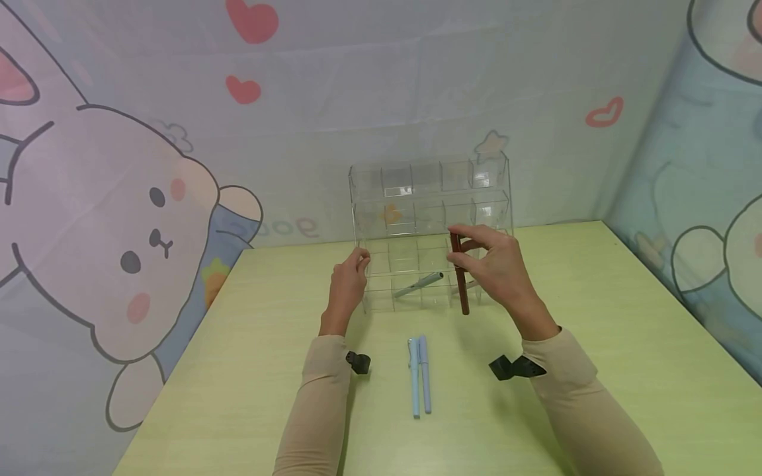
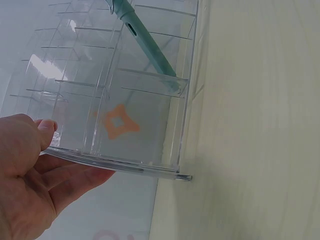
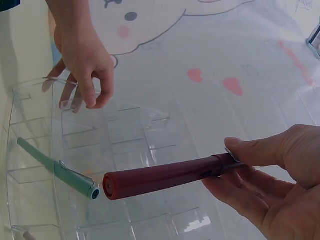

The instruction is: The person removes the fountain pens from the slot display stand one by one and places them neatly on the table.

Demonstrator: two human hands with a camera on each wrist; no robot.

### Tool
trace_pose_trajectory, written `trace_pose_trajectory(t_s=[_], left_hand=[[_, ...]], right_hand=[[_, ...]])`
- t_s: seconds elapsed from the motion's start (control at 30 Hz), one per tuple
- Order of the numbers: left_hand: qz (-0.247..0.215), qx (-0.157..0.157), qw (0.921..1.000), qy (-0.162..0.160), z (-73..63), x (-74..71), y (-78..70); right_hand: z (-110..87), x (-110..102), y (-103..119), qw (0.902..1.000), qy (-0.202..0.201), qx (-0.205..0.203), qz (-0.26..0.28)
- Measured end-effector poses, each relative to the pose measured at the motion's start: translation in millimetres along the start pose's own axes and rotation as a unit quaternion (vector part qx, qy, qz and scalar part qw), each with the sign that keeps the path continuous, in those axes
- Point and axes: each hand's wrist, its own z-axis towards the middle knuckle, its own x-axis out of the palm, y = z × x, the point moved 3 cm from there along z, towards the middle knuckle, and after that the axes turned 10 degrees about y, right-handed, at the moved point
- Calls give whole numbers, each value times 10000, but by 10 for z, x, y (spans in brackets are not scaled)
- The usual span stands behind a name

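Note:
A clear acrylic rack (image 1: 378,284) with stepped rows of compartments stands at the back of the table. My left hand (image 1: 348,281) grips its left side wall, thumb inside and fingers outside in the left wrist view. My right hand (image 1: 499,270) pinches a dark red pen (image 1: 462,287) near its clip end, held upright in front of the rack's right half. In the right wrist view the pen's (image 3: 160,177) other end points toward the rack. A green pen (image 1: 419,284) leans slantwise in the bottom row. Behind the red pen, a pale pen (image 1: 471,285) is partly hidden there.
Two capped pens lie side by side on the table (image 1: 256,370) in front of the rack, one light blue (image 1: 415,383) and one lavender (image 1: 425,380). A cartoon-print cloth (image 1: 417,86) hangs close behind the rack. Each wrist carries a small black camera.

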Motion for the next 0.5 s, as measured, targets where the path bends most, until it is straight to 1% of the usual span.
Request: trace_pose_trajectory(t_s=[0.17, 0.27, 0.5], left_hand=[[20, 16, 10000, 6, 10, 3, 11], [40, 21, 10000, -11, 16, 3, 19], [45, 3, 10000, 4, 15, 11, 31]], right_hand=[[-1, -16, 25, 9997, 153, -109, -172], [0, -22, 32, 9992, 276, -106, -251], [-14, -21, 37, 9977, 560, 168, -333]])
